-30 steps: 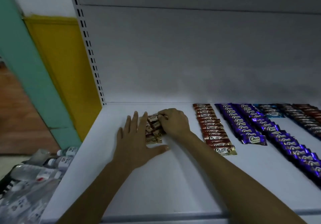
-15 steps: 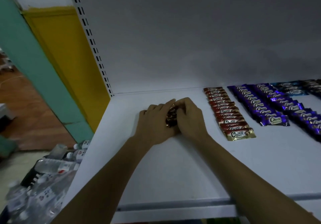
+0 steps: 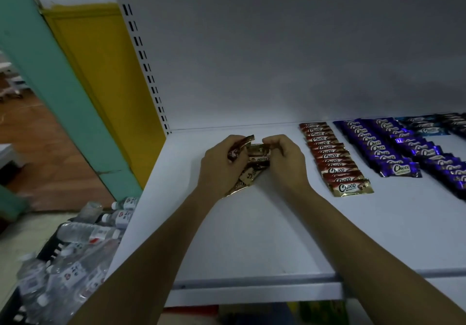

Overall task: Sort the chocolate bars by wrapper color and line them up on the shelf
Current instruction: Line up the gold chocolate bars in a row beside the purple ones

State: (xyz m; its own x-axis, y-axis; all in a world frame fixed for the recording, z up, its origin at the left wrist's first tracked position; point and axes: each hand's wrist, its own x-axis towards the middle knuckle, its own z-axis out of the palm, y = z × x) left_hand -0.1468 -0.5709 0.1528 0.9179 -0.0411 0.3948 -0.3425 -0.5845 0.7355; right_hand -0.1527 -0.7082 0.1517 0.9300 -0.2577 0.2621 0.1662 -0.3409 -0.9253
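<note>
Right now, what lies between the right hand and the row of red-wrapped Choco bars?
Only a bare strip of white shelf, seen in the head view; the right hand, pinching brown-and-gold bars, is apart from the red row.

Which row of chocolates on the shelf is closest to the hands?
The red row, just beside the right hand that grips the loose bars. The purple rows and the blue row lie farther right.

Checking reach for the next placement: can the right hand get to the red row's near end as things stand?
Probably yes: the red row lies close beside the right hand, only bare shelf between, though the hand holds bars.
</note>
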